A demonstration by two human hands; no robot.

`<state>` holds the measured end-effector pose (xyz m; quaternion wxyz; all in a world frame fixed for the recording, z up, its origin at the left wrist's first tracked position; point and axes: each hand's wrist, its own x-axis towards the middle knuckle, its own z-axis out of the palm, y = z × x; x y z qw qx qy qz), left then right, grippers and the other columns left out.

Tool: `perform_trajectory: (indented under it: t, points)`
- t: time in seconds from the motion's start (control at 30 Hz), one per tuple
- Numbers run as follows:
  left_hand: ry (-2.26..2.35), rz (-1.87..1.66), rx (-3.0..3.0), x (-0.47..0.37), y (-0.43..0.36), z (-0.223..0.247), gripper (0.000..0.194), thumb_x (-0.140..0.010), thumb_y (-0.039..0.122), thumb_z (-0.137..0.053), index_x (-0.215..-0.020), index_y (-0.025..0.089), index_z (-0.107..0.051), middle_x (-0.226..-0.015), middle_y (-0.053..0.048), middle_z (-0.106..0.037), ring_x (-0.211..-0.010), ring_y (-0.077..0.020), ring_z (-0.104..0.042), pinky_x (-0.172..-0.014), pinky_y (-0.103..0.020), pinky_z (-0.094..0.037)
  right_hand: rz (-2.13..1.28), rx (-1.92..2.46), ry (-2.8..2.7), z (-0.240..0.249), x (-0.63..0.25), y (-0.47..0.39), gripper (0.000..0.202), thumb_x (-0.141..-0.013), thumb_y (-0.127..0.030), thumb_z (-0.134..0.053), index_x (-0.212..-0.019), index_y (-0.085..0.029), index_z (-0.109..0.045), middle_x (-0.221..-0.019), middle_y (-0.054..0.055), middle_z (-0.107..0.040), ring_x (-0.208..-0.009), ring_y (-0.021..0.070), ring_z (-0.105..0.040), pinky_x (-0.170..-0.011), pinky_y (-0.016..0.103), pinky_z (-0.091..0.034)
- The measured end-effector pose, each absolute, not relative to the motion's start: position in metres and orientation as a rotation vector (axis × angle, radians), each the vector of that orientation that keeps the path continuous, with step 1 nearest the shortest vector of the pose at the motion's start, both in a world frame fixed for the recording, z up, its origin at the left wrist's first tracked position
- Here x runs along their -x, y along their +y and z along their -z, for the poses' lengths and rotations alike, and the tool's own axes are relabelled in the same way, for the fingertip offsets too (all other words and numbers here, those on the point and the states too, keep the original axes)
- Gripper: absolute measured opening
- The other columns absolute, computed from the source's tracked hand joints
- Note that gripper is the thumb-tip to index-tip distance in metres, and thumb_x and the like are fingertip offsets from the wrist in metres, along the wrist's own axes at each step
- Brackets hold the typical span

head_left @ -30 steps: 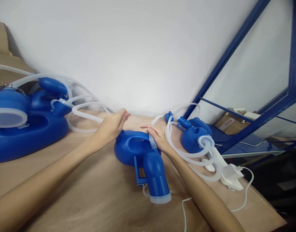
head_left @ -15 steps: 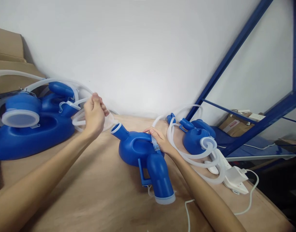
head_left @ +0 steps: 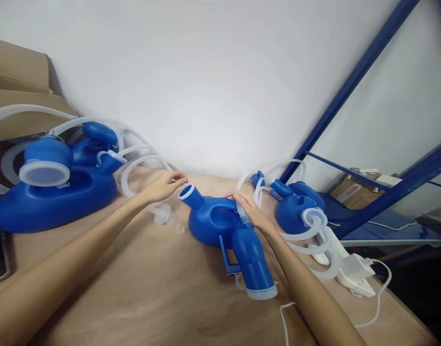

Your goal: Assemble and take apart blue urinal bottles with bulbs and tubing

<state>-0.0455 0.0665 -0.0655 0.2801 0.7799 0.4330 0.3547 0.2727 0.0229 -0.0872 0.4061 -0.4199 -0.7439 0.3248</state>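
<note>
A blue plastic urinal bottle (head_left: 209, 228) lies on the brown table, its open round neck (head_left: 186, 192) angled up and left. A blue cup-like piece with a pale rim (head_left: 254, 264) sits at its near end, beside a square bracket. My right hand (head_left: 247, 209) is wrapped over the bottle's handle, by a pale strap with a clip. My left hand (head_left: 168, 185) is beside the neck, fingers loosely bent and apart, holding nothing visible. Below it is a clear cap-like end piece (head_left: 163, 214), blurred, near the white tubing (head_left: 128, 175).
More blue urinal bottles with white tubes stand at left (head_left: 55, 206) and right (head_left: 294, 209). A white power strip (head_left: 357, 283) with a plugged-in adapter lies at right. A blue metal shelf (head_left: 379, 226) stands beyond, and cardboard boxes (head_left: 18, 67) are at the far left.
My left hand has let go of the white tubing and moved right and down to the bottle's neck. The tubing has dropped. My right hand stays on the handle.
</note>
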Motion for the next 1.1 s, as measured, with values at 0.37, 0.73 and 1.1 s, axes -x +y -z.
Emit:
perform_trajectory:
  t: [0.37, 0.73, 1.1]
  points:
    - [0.943, -0.666, -2.370, 0.035, 0.036, 0.042, 0.050, -0.089, 0.058, -0.065, -0.062, 0.021, -0.044, -0.059, 0.003, -0.047, -0.057, -0.0132, -0.042, -0.054, -0.027, -0.032, -0.866, 1.044, -1.886, 0.086, -0.278, 0.027, 0.053, -0.096, -0.072, -0.054, -0.093, -0.026, -0.081, -0.089, 0.005, -0.074, -0.093, 0.0238, -0.068, -0.092, 0.034, -0.052]
    - [0.910, -0.681, -2.160, 0.047, 0.036, 0.032, 0.051, -0.084, 0.053, -0.072, -0.059, 0.022, -0.039, -0.060, 0.004, -0.035, -0.055, -0.0128, -0.035, -0.054, -0.027, -0.029, -0.804, 1.022, -1.923, 0.087, -0.279, 0.025, 0.053, -0.095, -0.069, -0.056, -0.082, -0.024, -0.080, -0.084, 0.005, -0.077, -0.086, 0.0232, -0.071, -0.085, 0.035, -0.055]
    - [1.225, -0.056, -2.348, 0.070, 0.049, 0.053, 0.027, -0.070, 0.040, -0.070, -0.054, 0.023, -0.058, -0.058, -0.003, -0.059, -0.056, -0.0189, -0.048, -0.058, -0.031, -0.035, -0.847, 1.080, -1.801, 0.086, -0.285, 0.033, 0.048, -0.093, -0.068, -0.062, -0.095, -0.023, -0.080, -0.074, 0.002, -0.072, -0.068, 0.0183, -0.066, -0.065, 0.029, -0.053]
